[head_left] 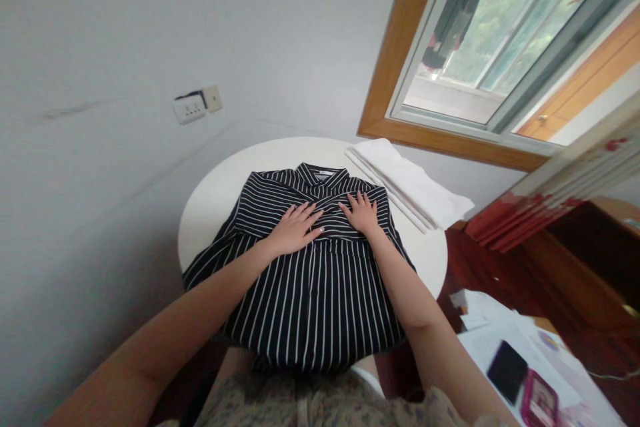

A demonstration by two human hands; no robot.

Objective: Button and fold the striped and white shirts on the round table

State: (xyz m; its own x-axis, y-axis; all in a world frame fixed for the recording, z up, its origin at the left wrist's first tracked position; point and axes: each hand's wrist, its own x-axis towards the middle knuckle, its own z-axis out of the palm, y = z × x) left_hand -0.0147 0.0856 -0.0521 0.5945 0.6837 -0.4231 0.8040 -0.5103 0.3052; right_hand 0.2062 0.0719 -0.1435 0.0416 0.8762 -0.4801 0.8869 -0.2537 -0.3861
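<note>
A black shirt with white stripes (310, 300) lies front side up on a round white table (210, 197), its collar toward the wall and its lower part hanging over the near edge. Both sleeves are folded across the chest. My left hand (296, 228) rests flat on the folded sleeves left of the middle, fingers spread. On the right side of the chest, my right hand (361, 213) presses flat with its fingers apart. Neither hand grips the cloth.
Folded white cloth (407, 180) lies at the table's right edge. A wall socket (190, 108) is behind on the left, and a wood-framed window (400, 47) at the right. Lower right, papers (485, 327), a dark phone (507, 371) and a pink-edged item (540, 400) lie on another surface.
</note>
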